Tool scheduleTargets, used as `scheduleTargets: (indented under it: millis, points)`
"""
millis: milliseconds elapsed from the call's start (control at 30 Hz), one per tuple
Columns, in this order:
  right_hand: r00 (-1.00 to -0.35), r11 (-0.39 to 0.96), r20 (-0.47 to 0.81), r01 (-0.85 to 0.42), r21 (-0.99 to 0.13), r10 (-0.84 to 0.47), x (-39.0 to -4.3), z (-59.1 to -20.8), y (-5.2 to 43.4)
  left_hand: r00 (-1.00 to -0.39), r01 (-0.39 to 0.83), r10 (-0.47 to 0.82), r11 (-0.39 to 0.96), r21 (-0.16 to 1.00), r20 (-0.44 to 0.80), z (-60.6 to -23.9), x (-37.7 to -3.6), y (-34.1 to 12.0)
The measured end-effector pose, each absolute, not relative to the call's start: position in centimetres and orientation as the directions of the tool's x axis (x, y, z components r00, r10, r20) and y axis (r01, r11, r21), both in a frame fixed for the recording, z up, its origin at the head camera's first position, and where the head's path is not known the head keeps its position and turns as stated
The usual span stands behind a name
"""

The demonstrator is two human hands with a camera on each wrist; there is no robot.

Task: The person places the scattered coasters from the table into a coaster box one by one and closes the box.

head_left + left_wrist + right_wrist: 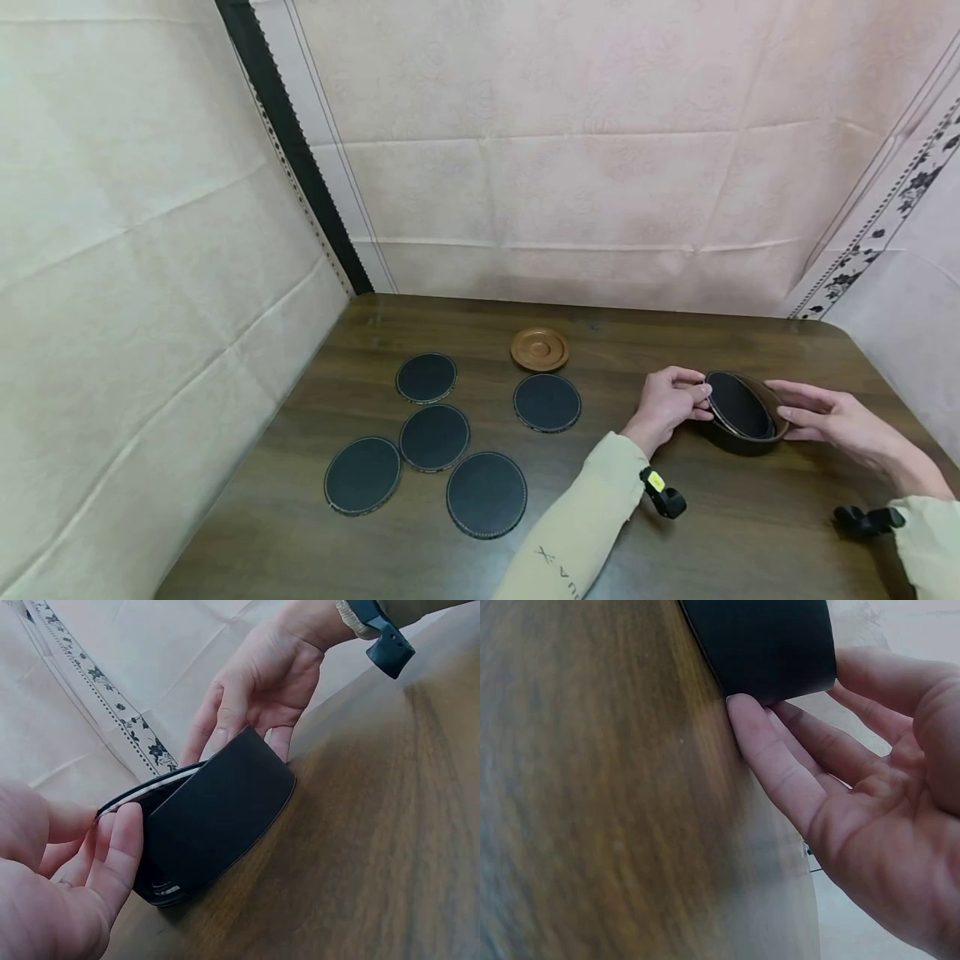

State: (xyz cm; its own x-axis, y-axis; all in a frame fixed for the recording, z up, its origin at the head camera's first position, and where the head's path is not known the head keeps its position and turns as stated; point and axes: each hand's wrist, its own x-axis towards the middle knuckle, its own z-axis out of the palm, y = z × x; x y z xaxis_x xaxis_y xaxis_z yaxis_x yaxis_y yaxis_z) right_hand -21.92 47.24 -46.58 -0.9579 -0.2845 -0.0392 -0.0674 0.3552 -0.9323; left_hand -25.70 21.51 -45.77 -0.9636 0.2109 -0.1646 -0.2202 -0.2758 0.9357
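Observation:
A dark round holder [750, 440] stands on the wooden table [720, 533] at the right. A black coaster [738, 406] leans tilted in its mouth. My left hand [667, 404] pinches the coaster's left edge between thumb and fingers. In the left wrist view that left hand [67, 885] sits low at the left, with the coaster's stitched rim [150, 787] above the holder's wall [217, 817]. My right hand [825, 417] rests against the holder's right side. Its fingers [780, 765] lie straight along the holder [765, 645].
Several more black coasters lie flat on the left half of the table, such as one [547, 402] nearest the hands and one [487, 494] toward the front. A small brown wooden dish [540, 348] sits behind them. Fabric walls [150, 250] close in the left and back.

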Motion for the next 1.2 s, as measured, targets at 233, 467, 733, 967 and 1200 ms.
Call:
scheduleTargets:
  millis: [233, 467, 733, 967, 1200]
  points:
    - [-0.962, 0.377, -0.056, -0.050, -0.925, -0.267, -21.8, -46.4, 47.1, -0.969, -0.203, 0.171, -0.141, 0.969, -0.178, -45.7, -25.6, 21.4]
    - [-0.960, 0.384, -0.070, -0.041, -0.922, -0.270, -21.9, -46.3, 47.2, -0.967, -0.107, 0.222, 0.092, 0.990, -0.125, -44.3, -25.3, 20.5]
    - [-0.958, 0.339, -0.046, -0.056, -0.939, -0.284, -22.0, -46.6, 47.3, -0.943, -0.033, 0.315, 0.233, 0.972, -0.108, -43.1, -25.5, 17.6]
    - [-0.951, 0.306, -0.025, -0.074, -0.949, -0.307, -22.0, -46.6, 47.3, -0.922, 0.089, 0.381, 0.379, 0.921, -0.067, -42.2, -26.2, 14.2]
    - [-0.951, 0.299, -0.026, -0.070, -0.952, -0.307, -21.9, -46.6, 47.3, -0.899, 0.182, 0.435, 0.454, 0.872, -0.039, -41.3, -26.0, 11.6]
